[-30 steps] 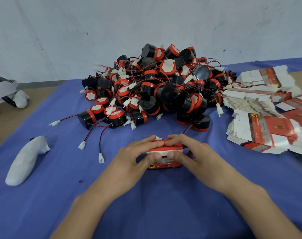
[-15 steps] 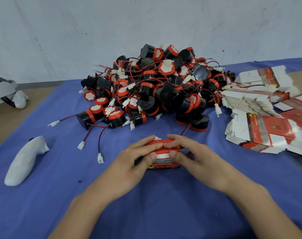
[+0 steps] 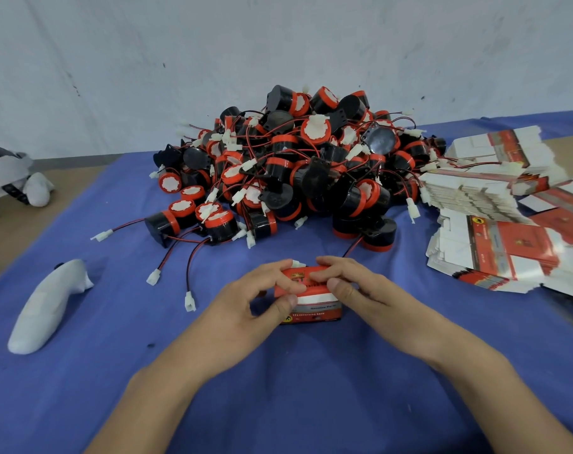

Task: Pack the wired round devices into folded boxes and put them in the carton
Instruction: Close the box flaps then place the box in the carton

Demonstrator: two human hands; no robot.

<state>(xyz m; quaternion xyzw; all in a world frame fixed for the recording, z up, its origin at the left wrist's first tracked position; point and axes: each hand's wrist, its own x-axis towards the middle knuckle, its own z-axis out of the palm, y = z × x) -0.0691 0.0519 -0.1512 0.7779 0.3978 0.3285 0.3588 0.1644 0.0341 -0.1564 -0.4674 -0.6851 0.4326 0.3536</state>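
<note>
Centre stage, the red box (image 3: 314, 314) with its white band, standing on the blue desk (image 3: 311, 394), and both grips are locked onto it. The left grip (image 3: 246, 309) clasps the left end, with the thumb pressed on the front face and the fingers curled over the top. The right grip (image 3: 373, 293) clasps the right end, with its fingertips down on the red top flap and the thumb at the front edge. A white connector (image 3: 296, 264) peeks out at the far top edge, just past the left grip's fingertips.

Just beyond both grips rises the heap of wired round devices (image 3: 298, 168): black bodies, red rings, and thin red-and-black leads with white plugs trailing out toward the left grip. Well off to the right of the right grip lie stacks of flat box blanks (image 3: 494, 247), red and white and fanned out loosely. Far to the left of the left grip a white controller (image 3: 49, 306) lies on the cloth.
</note>
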